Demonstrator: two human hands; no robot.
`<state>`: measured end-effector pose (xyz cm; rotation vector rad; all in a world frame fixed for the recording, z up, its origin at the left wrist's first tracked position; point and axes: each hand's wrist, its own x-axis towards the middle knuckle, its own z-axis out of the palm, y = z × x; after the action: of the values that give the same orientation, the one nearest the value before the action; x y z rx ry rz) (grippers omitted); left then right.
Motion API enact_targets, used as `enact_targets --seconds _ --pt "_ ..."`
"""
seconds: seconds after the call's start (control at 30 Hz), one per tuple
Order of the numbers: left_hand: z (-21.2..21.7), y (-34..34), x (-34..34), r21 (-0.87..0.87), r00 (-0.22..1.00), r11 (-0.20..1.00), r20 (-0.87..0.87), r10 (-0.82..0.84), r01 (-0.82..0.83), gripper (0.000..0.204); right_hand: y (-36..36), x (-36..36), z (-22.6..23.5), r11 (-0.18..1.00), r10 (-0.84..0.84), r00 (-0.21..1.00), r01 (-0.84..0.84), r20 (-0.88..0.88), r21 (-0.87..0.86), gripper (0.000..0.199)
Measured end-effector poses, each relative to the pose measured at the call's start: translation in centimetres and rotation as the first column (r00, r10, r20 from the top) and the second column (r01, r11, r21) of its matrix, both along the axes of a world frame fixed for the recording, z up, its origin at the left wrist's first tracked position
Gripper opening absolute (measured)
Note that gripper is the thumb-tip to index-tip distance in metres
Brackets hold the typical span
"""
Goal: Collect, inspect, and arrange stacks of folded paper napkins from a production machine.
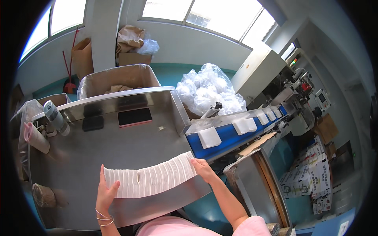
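A long row of white folded paper napkins point(151, 179), standing on edge side by side, spans the space between my two hands above the near part of the steel table point(90, 153). My left hand point(106, 192) presses against the row's left end, thumb on the near side and fingers behind. At the other end, my right hand point(202, 170) grips the last napkins, close to the conveyor's near end. The row bows slightly, with a small gap left of its middle. On the blue conveyor belt point(225, 138), several separate white napkin packs point(209, 137) lie spaced apart.
A phone point(134, 117) lies on the table's far side. A clear bottle point(56, 118), a pink cup point(36, 137) and a tape roll point(44, 195) stand at the left. Beyond the table are a lined carton point(118, 76) and bagged white material point(208, 88). Machinery point(301, 88) stands far right.
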<state>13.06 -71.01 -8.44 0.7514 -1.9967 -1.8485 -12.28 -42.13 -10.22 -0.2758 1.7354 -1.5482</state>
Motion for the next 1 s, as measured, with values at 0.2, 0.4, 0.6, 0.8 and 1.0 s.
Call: enact_targets --seconds 0.2,0.4,0.6,0.8,1.0 --pt "0.2 0.0 0.1 0.054 1.0 0.999 -0.027 0.0 0.002 0.077 1.4 -1.9 -2.0 0.981 -0.186 0.981 0.181 -0.059 -0.07 0.033" --pt "0.3 0.7 0.2 -0.025 1.0 1.0 0.027 0.0 0.0 0.079 0.7 -0.6 -1.8 0.969 -0.245 0.964 0.247 -0.101 0.012 0.043" --pt "1.4 1.4 -0.4 0.06 0.998 0.998 0.046 -0.03 0.028 0.078 0.4 -0.5 -0.7 0.992 0.063 0.995 -0.055 -0.075 0.111 0.032" --pt "2.0 1.7 -0.5 0.058 0.999 0.998 0.038 -0.016 0.014 0.08 1.9 -2.2 -2.4 0.903 -0.411 0.899 0.425 0.15 -0.071 0.031" --pt "0.5 2.1 -0.4 -0.131 0.999 0.991 0.035 0.015 -0.011 0.084 0.3 0.9 0.2 0.997 0.069 0.96 -0.071 -0.27 0.002 0.046"
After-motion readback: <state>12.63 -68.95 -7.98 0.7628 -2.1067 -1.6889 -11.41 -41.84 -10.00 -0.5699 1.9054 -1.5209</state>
